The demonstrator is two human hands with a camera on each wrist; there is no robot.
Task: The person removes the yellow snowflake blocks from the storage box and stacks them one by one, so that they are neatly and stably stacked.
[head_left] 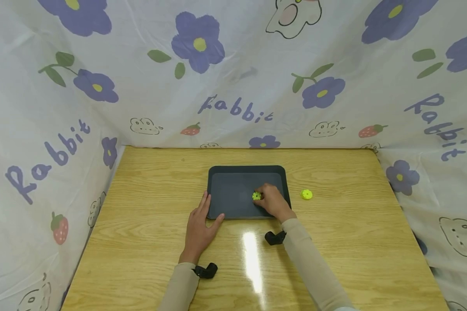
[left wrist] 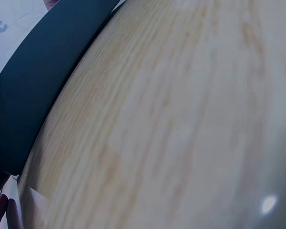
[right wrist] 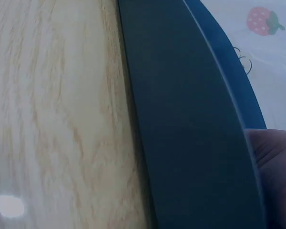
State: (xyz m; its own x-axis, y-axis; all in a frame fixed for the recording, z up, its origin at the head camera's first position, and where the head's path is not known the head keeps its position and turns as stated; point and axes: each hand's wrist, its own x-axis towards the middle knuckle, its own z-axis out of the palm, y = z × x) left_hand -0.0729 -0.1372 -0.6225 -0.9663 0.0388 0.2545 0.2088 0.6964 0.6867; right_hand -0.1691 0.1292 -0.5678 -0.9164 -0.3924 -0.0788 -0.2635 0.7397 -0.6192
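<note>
A dark grey rectangular tray (head_left: 233,190) lies on the wooden table. My right hand (head_left: 273,202) reaches over its right part and pinches a small yellow-green flower-shaped disc (head_left: 256,196) between thumb and fingers, above the tray floor. At the tray's front left corner rests my left hand (head_left: 200,233), its fingers straight along the left side and the thumb at the front edge. A similar yellow-green disc (head_left: 306,194) lies on the table to the right of the tray. Both wrist views mostly show the tray's outer wall (left wrist: 33,81); the disc is hidden there.
The wooden table (head_left: 148,242) runs back to a white cloth (head_left: 233,82) printed with flowers and rabbits, which also hangs at both sides. Black wrist cameras (head_left: 206,271) sit on both forearms. Light glares off the tabletop in front of the tray.
</note>
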